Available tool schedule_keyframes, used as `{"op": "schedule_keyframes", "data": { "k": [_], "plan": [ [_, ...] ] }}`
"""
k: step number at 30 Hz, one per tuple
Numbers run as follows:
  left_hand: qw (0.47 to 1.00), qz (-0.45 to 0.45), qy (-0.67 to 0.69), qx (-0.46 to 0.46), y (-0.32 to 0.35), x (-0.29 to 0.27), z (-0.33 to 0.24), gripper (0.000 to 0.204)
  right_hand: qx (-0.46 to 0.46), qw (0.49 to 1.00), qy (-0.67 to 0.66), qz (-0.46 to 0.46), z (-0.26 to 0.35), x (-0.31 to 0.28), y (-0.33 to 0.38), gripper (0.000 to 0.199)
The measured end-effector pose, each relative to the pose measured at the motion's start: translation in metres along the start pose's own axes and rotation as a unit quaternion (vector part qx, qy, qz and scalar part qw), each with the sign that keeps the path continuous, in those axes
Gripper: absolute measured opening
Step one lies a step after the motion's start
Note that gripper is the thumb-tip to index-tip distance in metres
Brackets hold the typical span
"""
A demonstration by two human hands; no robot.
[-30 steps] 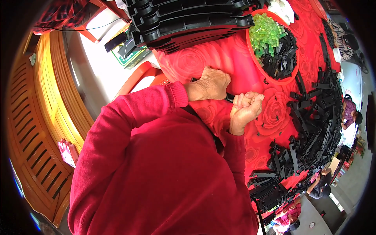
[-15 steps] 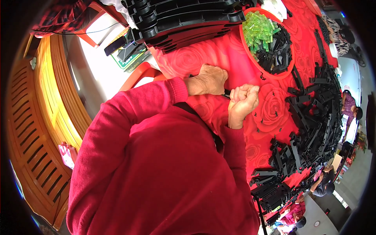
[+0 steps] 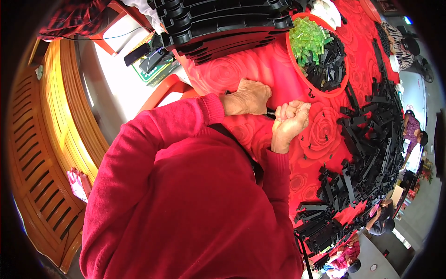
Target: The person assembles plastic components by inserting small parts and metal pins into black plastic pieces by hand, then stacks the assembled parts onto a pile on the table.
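My left hand (image 3: 252, 96) is closed in a fist over the red rose-patterned cloth (image 3: 320, 132). From its underside a short length of a black plastic part (image 3: 270, 113) shows, reaching toward my right hand (image 3: 291, 122). That hand is also closed, fingers curled in toward the palm, just right of the left one. Most of the black part is hidden by the fists, so its full shape cannot be made out. Small black bits (image 3: 326, 138) lie scattered on the cloth beside my right hand.
An orange-red basin (image 3: 347, 76) holds green translucent pieces (image 3: 309, 39) and black parts (image 3: 327, 67). Stacked black trays (image 3: 227, 23) stand at the far side. Black plastic parts (image 3: 371, 135) are heaped along the right. A wooden bench (image 3: 46, 195) is at left; people sit far right.
My hands have drawn slightly apart, the right one shifting a little to the right. More of the black part shows between them.
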State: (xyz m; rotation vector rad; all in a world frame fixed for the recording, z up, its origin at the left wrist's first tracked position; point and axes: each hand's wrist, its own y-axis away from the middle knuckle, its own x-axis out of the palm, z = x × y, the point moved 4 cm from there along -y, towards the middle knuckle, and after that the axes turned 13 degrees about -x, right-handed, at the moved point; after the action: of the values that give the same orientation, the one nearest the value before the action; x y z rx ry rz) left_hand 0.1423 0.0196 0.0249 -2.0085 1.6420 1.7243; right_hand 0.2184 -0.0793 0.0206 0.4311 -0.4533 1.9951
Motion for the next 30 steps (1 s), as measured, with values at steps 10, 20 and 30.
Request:
{"op": "schedule_keyframes", "data": {
  "k": [10, 20, 30],
  "plan": [
    [1.0, -0.003, -0.01, -0.005, -0.007, 0.004, -0.003, 0.033, -0.022, 0.996, 0.069, 0.057, -0.01, 0.002, 0.009, 0.044],
    [1.0, -0.019, 0.011, 0.008, -0.001, 0.002, 0.001, 0.029, -0.067, 0.997, -0.014, 0.027, 0.007, -0.003, 0.005, 0.042],
    [1.0, -0.005, -0.002, 0.0, -0.002, 0.001, 0.0, 0.031, -0.038, 0.999, -0.037, 0.002, 0.003, -0.004, 0.009, 0.04]
  ]
}}
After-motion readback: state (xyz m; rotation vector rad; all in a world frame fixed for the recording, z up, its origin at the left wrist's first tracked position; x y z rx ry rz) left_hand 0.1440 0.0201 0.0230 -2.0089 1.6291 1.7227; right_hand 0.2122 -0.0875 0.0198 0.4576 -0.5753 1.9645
